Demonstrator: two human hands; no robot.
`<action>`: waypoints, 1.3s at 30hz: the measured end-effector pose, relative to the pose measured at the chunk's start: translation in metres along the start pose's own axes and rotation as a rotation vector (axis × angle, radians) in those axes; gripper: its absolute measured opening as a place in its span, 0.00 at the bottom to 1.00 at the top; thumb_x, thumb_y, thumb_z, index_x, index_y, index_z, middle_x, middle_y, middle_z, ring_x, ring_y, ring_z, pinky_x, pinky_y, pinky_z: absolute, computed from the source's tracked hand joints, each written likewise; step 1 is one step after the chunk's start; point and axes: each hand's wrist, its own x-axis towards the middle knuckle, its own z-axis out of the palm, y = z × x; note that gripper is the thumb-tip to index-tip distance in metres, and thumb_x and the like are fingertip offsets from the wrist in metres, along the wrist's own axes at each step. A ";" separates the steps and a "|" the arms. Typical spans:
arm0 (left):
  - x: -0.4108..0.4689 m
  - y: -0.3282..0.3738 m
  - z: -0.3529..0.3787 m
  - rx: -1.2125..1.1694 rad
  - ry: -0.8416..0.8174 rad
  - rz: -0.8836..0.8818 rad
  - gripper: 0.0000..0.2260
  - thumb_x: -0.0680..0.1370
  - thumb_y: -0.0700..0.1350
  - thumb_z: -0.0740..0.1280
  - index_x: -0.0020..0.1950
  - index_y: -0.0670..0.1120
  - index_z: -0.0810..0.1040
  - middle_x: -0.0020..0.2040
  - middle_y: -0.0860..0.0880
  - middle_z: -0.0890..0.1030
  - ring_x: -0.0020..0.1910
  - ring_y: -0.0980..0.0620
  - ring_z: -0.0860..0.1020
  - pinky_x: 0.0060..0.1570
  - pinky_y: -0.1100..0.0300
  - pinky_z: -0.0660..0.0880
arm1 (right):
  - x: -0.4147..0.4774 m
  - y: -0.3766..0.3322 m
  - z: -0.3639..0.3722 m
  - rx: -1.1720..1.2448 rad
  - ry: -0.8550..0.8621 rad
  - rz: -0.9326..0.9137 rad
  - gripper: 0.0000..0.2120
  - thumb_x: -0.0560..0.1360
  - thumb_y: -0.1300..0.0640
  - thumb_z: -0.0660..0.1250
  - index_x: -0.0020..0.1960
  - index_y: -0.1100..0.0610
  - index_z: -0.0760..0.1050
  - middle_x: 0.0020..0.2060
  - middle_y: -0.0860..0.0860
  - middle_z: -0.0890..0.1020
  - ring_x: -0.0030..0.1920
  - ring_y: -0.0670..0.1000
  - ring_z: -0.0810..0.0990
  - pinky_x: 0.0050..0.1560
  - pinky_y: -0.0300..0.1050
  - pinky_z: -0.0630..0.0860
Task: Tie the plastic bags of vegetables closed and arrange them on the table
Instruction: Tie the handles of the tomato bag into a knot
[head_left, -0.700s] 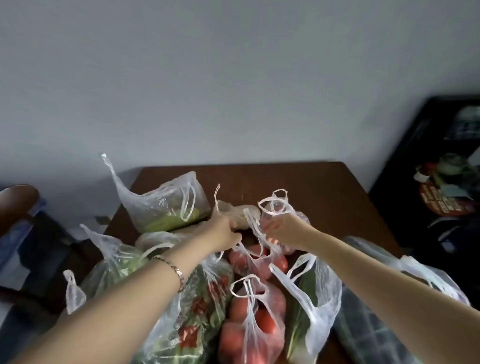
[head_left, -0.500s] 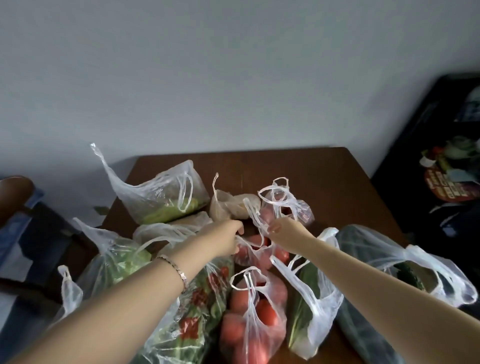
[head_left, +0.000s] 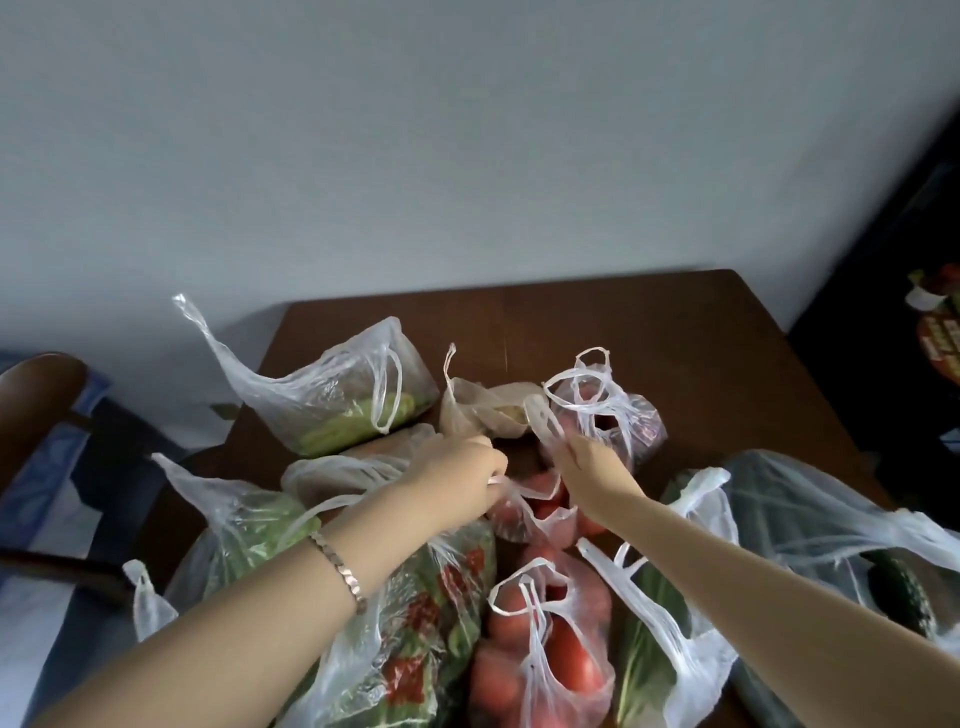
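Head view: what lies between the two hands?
In the head view, the small tomato bag lies between the left hand and the right hand, each holding one of its handles.

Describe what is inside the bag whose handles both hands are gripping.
Red, tomato-like vegetables show through the clear bag between the left hand and right hand, each pinching a handle. Their count and anything beneath them are hidden by the hands and crumpled plastic.
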 end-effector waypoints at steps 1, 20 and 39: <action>0.000 -0.001 -0.002 -0.197 0.013 -0.043 0.15 0.78 0.51 0.59 0.33 0.45 0.70 0.42 0.46 0.75 0.45 0.43 0.77 0.45 0.52 0.70 | -0.005 0.001 -0.003 0.065 0.020 -0.015 0.14 0.81 0.54 0.52 0.43 0.58 0.71 0.37 0.53 0.77 0.40 0.53 0.76 0.40 0.44 0.70; 0.014 -0.002 0.035 -1.784 0.564 -0.406 0.19 0.75 0.31 0.59 0.26 0.46 0.69 0.26 0.50 0.74 0.26 0.55 0.72 0.43 0.57 0.77 | -0.066 0.021 -0.027 0.670 0.378 0.117 0.13 0.66 0.56 0.59 0.30 0.62 0.78 0.30 0.53 0.84 0.31 0.45 0.77 0.36 0.40 0.71; 0.013 0.003 0.018 -1.035 0.580 -0.217 0.04 0.75 0.43 0.67 0.41 0.44 0.77 0.40 0.49 0.82 0.42 0.60 0.79 0.46 0.66 0.74 | -0.063 0.016 -0.036 0.727 0.500 0.002 0.17 0.68 0.53 0.59 0.36 0.68 0.75 0.42 0.51 0.74 0.40 0.33 0.71 0.44 0.22 0.65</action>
